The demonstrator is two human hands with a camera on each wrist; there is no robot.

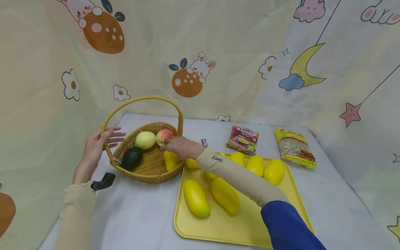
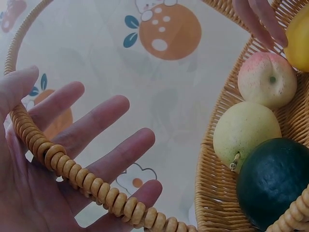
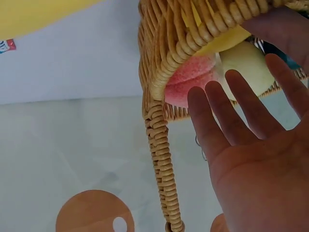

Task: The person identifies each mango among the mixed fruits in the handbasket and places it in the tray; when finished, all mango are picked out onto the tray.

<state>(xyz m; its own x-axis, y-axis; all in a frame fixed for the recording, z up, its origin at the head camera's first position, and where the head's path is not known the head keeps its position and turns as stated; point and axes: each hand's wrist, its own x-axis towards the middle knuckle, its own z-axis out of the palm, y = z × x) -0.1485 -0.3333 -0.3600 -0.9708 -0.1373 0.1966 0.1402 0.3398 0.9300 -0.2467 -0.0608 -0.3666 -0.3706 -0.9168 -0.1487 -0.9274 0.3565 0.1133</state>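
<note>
A wicker basket [image 1: 152,177] with a tall arched handle [image 1: 142,98] stands on the white cloth. Inside it lie a dark green fruit [image 1: 132,158], a pale yellow-green fruit [image 2: 245,129] with a short stem, a pink-and-cream peach [image 2: 267,79] and a yellow mango [image 1: 170,160]. My left hand [image 1: 99,146] is at the basket's left side, fingers spread, with the handle crossing its palm. Over the basket's right rim reaches my right hand [image 1: 184,147], above the mango and beside the peach. Its fingers [image 3: 235,104] are extended in the right wrist view, with nothing gripped.
Right of the basket, a yellow tray [image 1: 218,236] bears several yellow mangoes [image 1: 196,198], with my right forearm crossing over it. Behind the tray lie a candy bag [image 1: 243,140], a yellow-ended clear bag [image 1: 295,147] and a small wrapped piece [image 1: 204,142]. A printed cloth [image 1: 234,52] hangs behind.
</note>
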